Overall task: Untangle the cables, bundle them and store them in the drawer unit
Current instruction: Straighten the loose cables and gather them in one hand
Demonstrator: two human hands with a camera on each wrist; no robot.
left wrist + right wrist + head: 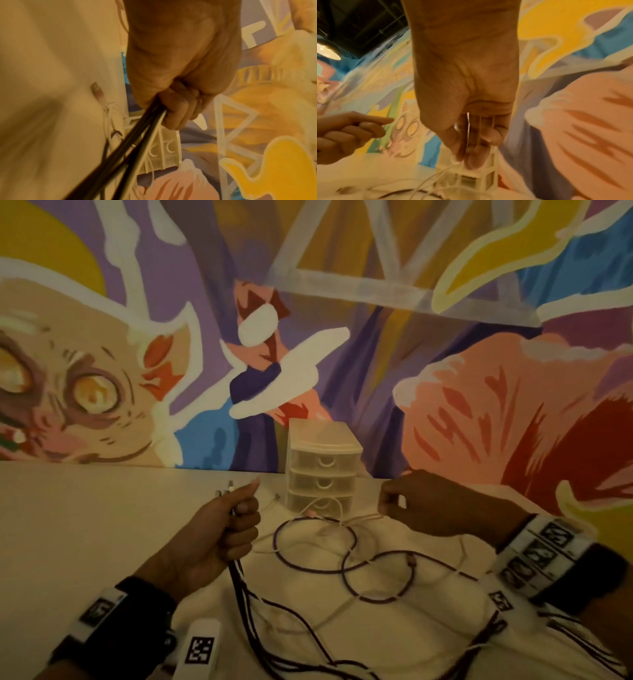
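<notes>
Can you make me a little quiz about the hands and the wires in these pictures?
1. True or false: all three drawers of the drawer unit are pushed in.
2. Which hand grips a bunch of dark cables? A) left hand B) right hand C) neither
3. Fill the gap: the right hand pinches a thin ____ cable.

Key: 1 true; 2 A; 3 white
</notes>
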